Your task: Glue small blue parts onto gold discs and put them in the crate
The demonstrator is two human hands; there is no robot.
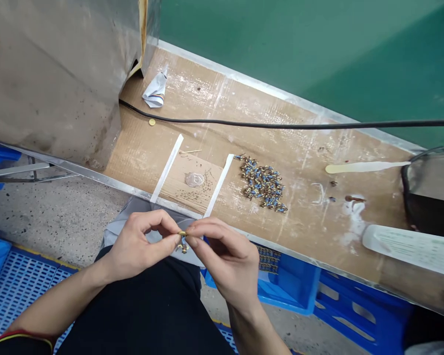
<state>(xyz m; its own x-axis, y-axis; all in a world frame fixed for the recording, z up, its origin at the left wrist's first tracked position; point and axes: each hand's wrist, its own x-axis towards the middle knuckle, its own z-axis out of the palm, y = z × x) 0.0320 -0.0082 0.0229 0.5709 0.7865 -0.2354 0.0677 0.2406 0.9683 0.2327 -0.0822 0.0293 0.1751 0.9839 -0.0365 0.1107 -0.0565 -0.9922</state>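
Both hands, left hand and right hand, pinch one small brass-and-blue fitting (fingertips closed tight) below the desk pile of fittings.

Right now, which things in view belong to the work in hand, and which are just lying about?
In use: small brass-and-blue part pinched between left hand and right hand; heap of like parts.
Lying about: long black cable; crumpled grey cloth; pale flat wooden stick.

A thin black cable is running across the worn brown cardboard-covered surface. A crumpled grey-white cloth is lying just beyond it. A pale flat wooden stick is resting to the right, and blue plastic crates are sitting underneath.
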